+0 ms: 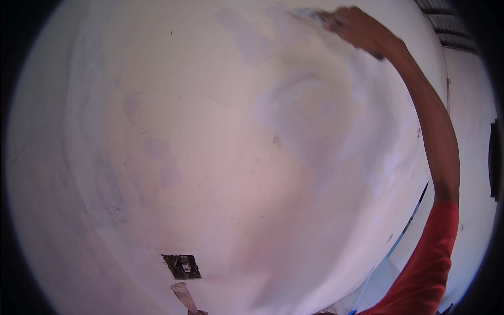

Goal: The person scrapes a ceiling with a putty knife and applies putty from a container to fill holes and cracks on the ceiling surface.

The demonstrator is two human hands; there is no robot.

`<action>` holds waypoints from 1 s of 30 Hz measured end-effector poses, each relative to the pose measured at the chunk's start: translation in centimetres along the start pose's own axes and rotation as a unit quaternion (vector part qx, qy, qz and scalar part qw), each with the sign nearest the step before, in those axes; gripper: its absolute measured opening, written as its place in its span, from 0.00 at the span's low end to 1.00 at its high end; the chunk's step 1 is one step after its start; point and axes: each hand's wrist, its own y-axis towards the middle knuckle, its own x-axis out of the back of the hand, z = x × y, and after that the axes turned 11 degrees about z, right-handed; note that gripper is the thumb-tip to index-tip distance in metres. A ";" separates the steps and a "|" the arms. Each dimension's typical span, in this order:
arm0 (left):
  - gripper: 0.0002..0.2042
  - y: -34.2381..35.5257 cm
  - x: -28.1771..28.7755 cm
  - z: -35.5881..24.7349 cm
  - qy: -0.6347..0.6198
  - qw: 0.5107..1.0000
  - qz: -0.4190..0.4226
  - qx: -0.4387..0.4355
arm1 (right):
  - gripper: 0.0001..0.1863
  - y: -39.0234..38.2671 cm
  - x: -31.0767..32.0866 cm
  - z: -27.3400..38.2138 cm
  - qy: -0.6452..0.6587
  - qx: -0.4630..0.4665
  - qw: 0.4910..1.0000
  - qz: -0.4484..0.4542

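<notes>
High on the pale wall, at the upper right, my right hand is closed around a putty knife. The knife's thin blade points left, against or very near the wall; its dark handle end shows below my palm. Wet-looking grey and whitish smears of filler spread over the wall below that hand. At the lower edge a putty-smeared knife blade sticks up, with a small part of my left hand gripping it. Most of that hand is cut off by the picture's edge.
A square hole with an electrical box opens in the wall just above the lower blade. To the right are another pale wall, a dark object on it and corrugated roofing. A wall corner runs down the left.
</notes>
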 end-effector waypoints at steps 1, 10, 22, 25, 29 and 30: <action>0.12 0.0 -0.1 -0.5 0.003 1.000 -0.001 0.001 | 0.20 0.7 0.9 1.3 0.003 0.000 1.000 0.001; 0.11 -0.5 -0.8 0.0 -0.095 0.992 -0.024 0.079 | 0.21 -0.1 -1.7 -0.5 -0.168 0.064 0.979 0.096; 0.10 -0.2 -0.6 -1.7 -0.074 0.993 -0.023 0.087 | 0.24 -1.6 -6.7 -3.5 -0.114 0.021 0.989 -0.094; 0.09 0.3 -0.7 -0.8 -0.088 0.994 -0.006 0.066 | 0.27 -2.2 -10.9 -4.2 -0.096 0.063 0.990 -0.087; 0.09 0.4 -0.4 -0.6 -0.149 0.982 -0.001 0.113 | 0.28 -5.3 -11.8 -3.1 -0.044 0.019 0.999 -0.012; 0.09 0.4 -0.5 -1.3 -0.139 0.985 -0.015 0.102 | 0.28 -6.5 -11.7 -3.0 -0.042 0.019 0.999 -0.012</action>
